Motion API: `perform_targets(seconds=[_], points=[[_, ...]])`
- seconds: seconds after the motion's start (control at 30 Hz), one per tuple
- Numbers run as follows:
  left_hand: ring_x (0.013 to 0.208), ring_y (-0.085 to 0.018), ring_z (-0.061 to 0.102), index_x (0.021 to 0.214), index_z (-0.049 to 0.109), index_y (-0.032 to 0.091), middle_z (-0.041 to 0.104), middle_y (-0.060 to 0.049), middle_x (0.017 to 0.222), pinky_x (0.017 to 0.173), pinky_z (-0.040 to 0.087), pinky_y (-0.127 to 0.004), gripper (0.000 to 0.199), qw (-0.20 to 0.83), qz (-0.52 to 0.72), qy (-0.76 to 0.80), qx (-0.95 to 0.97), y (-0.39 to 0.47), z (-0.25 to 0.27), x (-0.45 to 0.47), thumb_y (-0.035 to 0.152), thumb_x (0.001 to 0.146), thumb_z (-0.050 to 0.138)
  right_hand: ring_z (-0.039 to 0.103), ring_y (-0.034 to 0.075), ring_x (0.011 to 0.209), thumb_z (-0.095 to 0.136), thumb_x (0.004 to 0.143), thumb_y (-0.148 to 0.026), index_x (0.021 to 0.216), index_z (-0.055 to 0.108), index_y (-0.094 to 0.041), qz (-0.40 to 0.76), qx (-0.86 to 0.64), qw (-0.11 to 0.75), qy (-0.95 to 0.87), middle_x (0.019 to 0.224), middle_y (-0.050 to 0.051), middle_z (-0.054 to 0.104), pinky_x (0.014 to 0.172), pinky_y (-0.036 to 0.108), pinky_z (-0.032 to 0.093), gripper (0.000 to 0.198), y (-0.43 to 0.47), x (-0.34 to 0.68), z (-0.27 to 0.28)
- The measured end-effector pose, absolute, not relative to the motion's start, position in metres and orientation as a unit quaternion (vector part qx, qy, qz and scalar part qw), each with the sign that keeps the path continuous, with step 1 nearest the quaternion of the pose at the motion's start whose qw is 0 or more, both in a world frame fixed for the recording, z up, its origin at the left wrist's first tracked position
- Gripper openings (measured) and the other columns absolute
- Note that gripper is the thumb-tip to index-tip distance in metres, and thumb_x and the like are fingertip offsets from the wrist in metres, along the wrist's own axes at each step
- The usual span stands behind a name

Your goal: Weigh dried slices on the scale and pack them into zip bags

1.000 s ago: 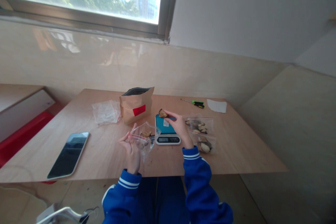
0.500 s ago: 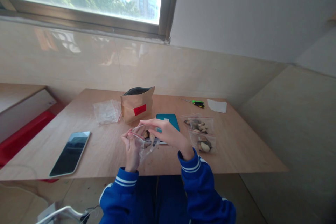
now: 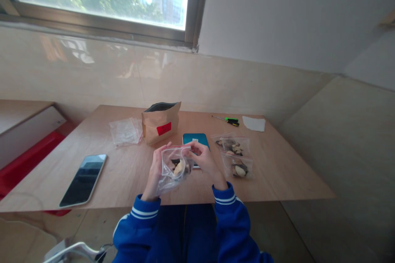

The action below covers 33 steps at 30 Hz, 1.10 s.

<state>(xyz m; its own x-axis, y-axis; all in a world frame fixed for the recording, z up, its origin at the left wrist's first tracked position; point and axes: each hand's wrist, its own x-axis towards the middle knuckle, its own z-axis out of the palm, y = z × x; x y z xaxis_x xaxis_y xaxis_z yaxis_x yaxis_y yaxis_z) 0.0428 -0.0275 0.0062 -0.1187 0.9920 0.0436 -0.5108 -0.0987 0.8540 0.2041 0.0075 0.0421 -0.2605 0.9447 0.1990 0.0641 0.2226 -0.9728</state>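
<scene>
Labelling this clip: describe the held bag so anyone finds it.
Start at the wooden table, then its upright brown pouch. Nearer the camera, left hand and right hand hold the clear zip bag of dark and pale pieces; the other filled bags lie on the table.

Two hands (image 3: 154,171) (image 3: 205,160), one held plastic bag (image 3: 173,178), one phone (image 3: 83,181), one pouch (image 3: 157,124), one scale (image 3: 189,137) (partly covered).

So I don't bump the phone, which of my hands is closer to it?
Left. Your left hand is right of the phone, at the left side of the clear zip bag; your right hand is farther right, at the bag's other side.
</scene>
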Motion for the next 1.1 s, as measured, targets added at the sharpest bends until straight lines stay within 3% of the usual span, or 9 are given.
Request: perform_targets(seconds=[0.1, 0.23, 0.4, 0.6, 0.7, 0.8, 0.93, 1.0, 1.1], points=[[0.123, -0.028, 0.056, 0.114, 0.06, 0.022, 0.055, -0.011, 0.138, 0.099, 0.048, -0.048, 0.05, 0.569, 0.663, 0.347, 0.342, -0.032, 0.008, 0.036, 0.061, 0.088, 0.045, 0.064, 0.016, 0.068, 0.067, 0.079, -0.05, 0.081, 0.065, -0.02, 0.428, -0.452, 0.551, -0.556, 0.073, 0.0, 0.067, 0.065, 0.025, 0.05, 0.03, 0.008, 0.204, 0.036], [0.114, -0.027, 0.061, 0.108, 0.065, 0.018, 0.067, -0.011, 0.119, 0.099, 0.047, -0.043, 0.044, 0.5, 0.61, 0.406, 0.461, -0.034, 0.014, 0.029, 0.05, 0.078, 0.066, 0.065, 0.017, 0.071, 0.064, 0.082, -0.047, 0.084, 0.065, -0.019, 0.36, -0.486, 0.612, -0.51, 0.074, 0.001, 0.067, 0.068, 0.027, 0.051, 0.028, 0.004, 0.208, 0.034], [0.107, -0.025, 0.063, 0.082, 0.066, 0.018, 0.069, -0.009, 0.112, 0.097, 0.045, -0.039, 0.027, 0.364, 0.586, 0.522, 0.501, -0.034, 0.016, 0.032, 0.045, 0.081, 0.064, 0.064, 0.017, 0.069, 0.061, 0.085, -0.045, 0.083, 0.064, -0.019, 0.318, -0.488, 0.623, -0.522, 0.072, 0.001, 0.066, 0.067, 0.028, 0.051, 0.026, -0.004, 0.206, 0.03], [0.08, -0.018, 0.065, 0.087, 0.062, 0.021, 0.069, -0.002, 0.082, 0.074, 0.047, -0.03, 0.026, 0.236, 0.549, 0.603, 0.529, -0.038, 0.03, 0.017, 0.046, 0.087, 0.054, 0.064, 0.017, 0.07, 0.063, 0.084, -0.043, 0.089, 0.068, -0.02, 0.336, -0.461, 0.602, -0.558, 0.08, 0.003, 0.069, 0.067, 0.029, 0.052, 0.024, -0.006, 0.215, 0.01], [0.073, -0.016, 0.062, 0.088, 0.063, 0.021, 0.066, 0.0, 0.077, 0.07, 0.046, -0.027, 0.025, 0.195, 0.556, 0.597, 0.545, -0.039, 0.038, 0.012, 0.045, 0.088, 0.054, 0.065, 0.017, 0.069, 0.066, 0.082, -0.042, 0.091, 0.069, -0.02, 0.362, -0.458, 0.594, -0.553, 0.081, 0.003, 0.07, 0.067, 0.029, 0.052, 0.024, -0.01, 0.215, 0.008], [0.077, -0.015, 0.062, 0.101, 0.063, 0.021, 0.065, -0.002, 0.084, 0.072, 0.047, -0.026, 0.032, 0.257, 0.606, 0.554, 0.509, -0.038, 0.038, 0.016, 0.049, 0.089, 0.051, 0.064, 0.016, 0.068, 0.062, 0.085, -0.044, 0.092, 0.068, -0.019, 0.349, -0.476, 0.621, -0.516, 0.075, 0.002, 0.067, 0.067, 0.029, 0.052, 0.026, -0.018, 0.21, 0.016], [0.097, -0.018, 0.063, 0.119, 0.06, 0.02, 0.068, -0.006, 0.103, 0.086, 0.048, -0.029, 0.044, 0.447, 0.632, 0.447, 0.449, -0.038, 0.029, 0.029, 0.051, 0.087, 0.055, 0.058, 0.014, 0.064, 0.057, 0.089, -0.045, 0.09, 0.065, -0.018, 0.312, -0.493, 0.671, -0.457, 0.066, -0.001, 0.06, 0.065, 0.026, 0.048, 0.029, -0.025, 0.202, 0.027], [0.102, -0.02, 0.063, 0.112, 0.065, 0.019, 0.069, -0.007, 0.108, 0.09, 0.047, -0.03, 0.041, 0.487, 0.62, 0.42, 0.449, -0.04, 0.025, 0.037, 0.048, 0.084, 0.061, 0.055, 0.013, 0.063, 0.056, 0.089, -0.047, 0.089, 0.064, -0.017, 0.303, -0.495, 0.688, -0.435, 0.065, -0.002, 0.056, 0.064, 0.024, 0.047, 0.03, -0.027, 0.198, 0.029], [0.096, -0.019, 0.064, 0.097, 0.071, 0.018, 0.072, -0.006, 0.1, 0.086, 0.048, -0.028, 0.033, 0.464, 0.639, 0.437, 0.431, -0.044, 0.024, 0.049, 0.047, 0.085, 0.06, 0.05, 0.011, 0.057, 0.054, 0.089, -0.05, 0.088, 0.064, -0.017, 0.304, -0.506, 0.693, -0.413, 0.062, -0.003, 0.052, 0.057, 0.023, 0.044, 0.034, -0.028, 0.191, 0.025]])
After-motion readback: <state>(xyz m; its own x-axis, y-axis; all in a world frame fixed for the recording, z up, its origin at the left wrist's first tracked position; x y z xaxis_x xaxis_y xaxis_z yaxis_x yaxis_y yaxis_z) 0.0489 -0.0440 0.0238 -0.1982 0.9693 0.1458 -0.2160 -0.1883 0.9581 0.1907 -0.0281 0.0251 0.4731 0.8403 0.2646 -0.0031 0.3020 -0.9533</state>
